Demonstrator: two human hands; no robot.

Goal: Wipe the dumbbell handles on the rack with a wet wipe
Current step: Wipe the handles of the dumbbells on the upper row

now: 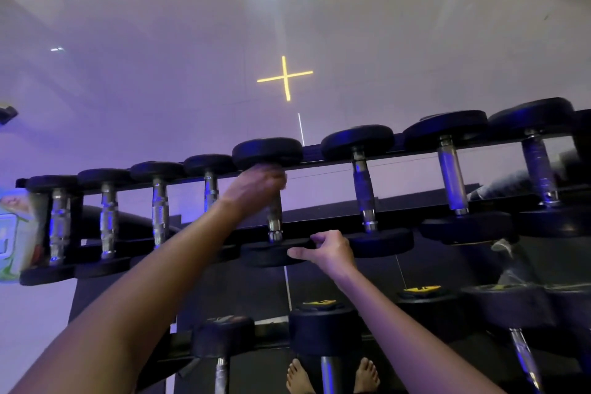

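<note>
Your blurred left hand (256,184) wraps the mid-frame dumbbell handle (275,217), palm hidden; right hand (326,249) grips its near head (271,255); glossy floor (192,73) beyond.

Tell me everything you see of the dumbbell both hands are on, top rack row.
The dumbbell has two round black heads, rubber by the look, and a shiny metal handle. It lies across the top rails of the rack, fifth from the left, one head far, one near. The left hand wraps the handle's far part; the right hand holds the near head's edge. No wipe shows.
</note>
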